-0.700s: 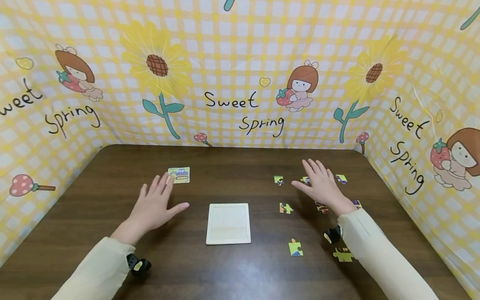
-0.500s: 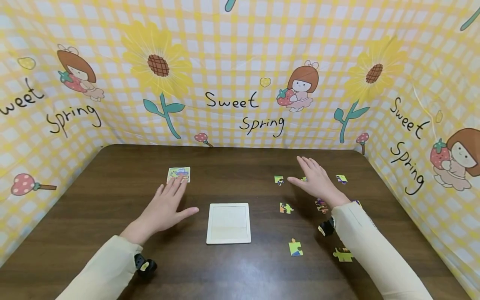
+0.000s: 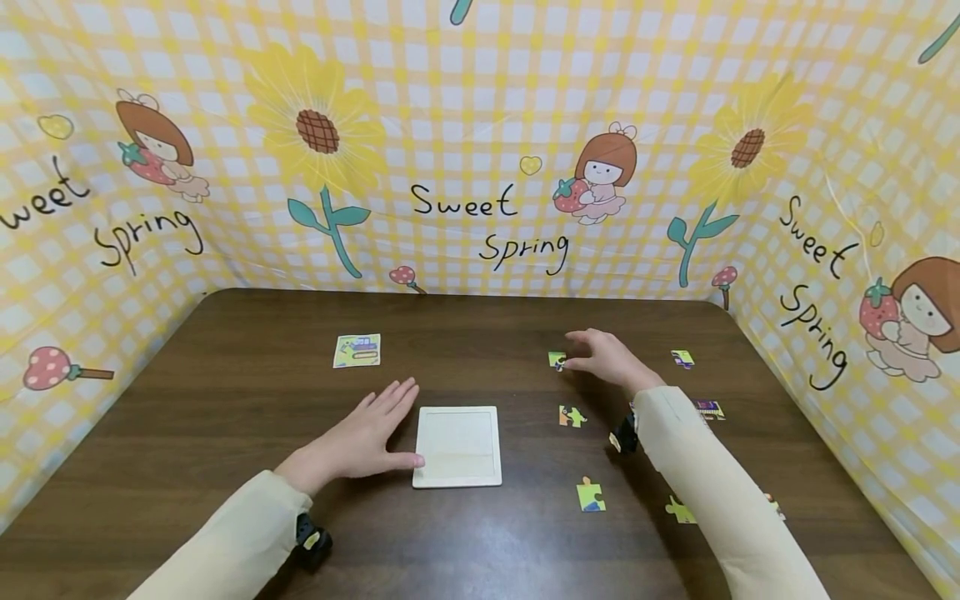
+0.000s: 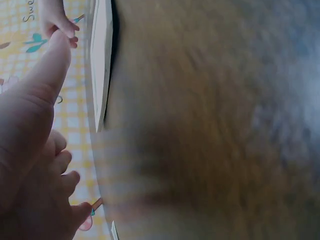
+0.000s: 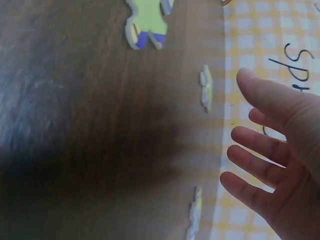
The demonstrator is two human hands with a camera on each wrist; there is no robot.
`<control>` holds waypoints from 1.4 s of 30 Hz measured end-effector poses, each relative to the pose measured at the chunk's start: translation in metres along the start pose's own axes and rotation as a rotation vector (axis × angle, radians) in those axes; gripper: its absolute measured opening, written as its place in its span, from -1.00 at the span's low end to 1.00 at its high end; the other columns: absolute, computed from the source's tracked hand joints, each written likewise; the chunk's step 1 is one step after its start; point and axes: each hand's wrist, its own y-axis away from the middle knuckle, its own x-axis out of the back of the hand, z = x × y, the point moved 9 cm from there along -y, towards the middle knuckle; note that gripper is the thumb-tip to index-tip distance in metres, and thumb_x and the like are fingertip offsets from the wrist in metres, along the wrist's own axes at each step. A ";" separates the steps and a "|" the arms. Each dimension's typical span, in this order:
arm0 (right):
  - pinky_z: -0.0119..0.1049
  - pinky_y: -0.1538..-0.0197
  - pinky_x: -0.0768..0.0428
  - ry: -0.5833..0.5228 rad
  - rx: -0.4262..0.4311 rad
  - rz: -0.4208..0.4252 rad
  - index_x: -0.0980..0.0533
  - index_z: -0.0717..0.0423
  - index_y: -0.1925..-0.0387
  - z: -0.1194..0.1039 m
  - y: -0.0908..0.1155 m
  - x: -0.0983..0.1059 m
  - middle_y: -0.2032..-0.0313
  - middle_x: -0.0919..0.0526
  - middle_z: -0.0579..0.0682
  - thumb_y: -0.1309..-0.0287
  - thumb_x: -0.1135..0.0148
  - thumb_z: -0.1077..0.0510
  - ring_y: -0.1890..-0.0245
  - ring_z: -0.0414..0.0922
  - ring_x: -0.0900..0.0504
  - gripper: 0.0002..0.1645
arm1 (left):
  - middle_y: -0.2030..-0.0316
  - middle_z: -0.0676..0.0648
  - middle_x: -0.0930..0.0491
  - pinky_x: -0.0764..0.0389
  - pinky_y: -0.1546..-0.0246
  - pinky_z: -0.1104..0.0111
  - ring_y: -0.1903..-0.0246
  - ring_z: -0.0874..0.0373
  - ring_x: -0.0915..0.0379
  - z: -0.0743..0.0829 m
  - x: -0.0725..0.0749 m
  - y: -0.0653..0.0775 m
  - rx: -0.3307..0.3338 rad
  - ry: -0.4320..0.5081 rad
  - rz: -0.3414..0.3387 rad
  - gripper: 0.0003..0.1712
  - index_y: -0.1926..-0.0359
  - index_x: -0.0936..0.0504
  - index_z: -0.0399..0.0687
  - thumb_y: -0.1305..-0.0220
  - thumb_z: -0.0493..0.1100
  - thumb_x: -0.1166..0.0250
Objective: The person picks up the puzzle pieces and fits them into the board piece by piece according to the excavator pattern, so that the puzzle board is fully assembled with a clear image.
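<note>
- Left hand [image 3: 352, 442]: your fingers lie nearly straight and close together, the thumb set wide, holding nothing. It has shifted from the printed card toward the board; the thumb tip now overlaps the board's left edge in the head view, though contact cannot be told.
- Right hand [image 3: 611, 358]: your fingers bend slightly, with a wide gap to the thumb and nothing held. It has swung leftward and closed somewhat, bringing the thumb just beside the far-left puzzle piece [image 3: 556, 359]; the right wrist view shows no grasp.
- Pale framed board [image 3: 459, 446]: flat on the table [image 3: 225, 417], between your hands and unmoved; its recess holds no piece.
- Printed card [image 3: 357, 351]: beyond your left hand, now fully uncovered.
- Other puzzle pieces: apart on the right side, including an orange-and-green piece [image 3: 572, 416], a blue-cornered piece [image 3: 590, 497], a far-right piece [image 3: 682, 358] and a purple piece [image 3: 709, 409]. Your right sleeve [image 3: 720, 475] partly covers a green piece [image 3: 679, 510].
- Significance: in judgement, your left hand seems placed to steady the board and your right to reach a piece; no assembly is yet under way.
</note>
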 end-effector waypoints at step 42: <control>-0.26 0.19 -0.52 0.127 0.177 -0.014 -0.57 0.19 0.30 -0.097 -0.016 -0.029 0.34 -0.55 -0.05 0.02 -0.39 0.12 0.32 -0.14 -0.52 -0.73 | -0.38 -0.26 0.09 0.16 -0.24 -0.09 -0.35 -0.14 0.22 0.009 -0.024 0.000 0.025 0.031 -0.215 0.18 -0.37 0.00 -0.35 0.01 0.36 -0.24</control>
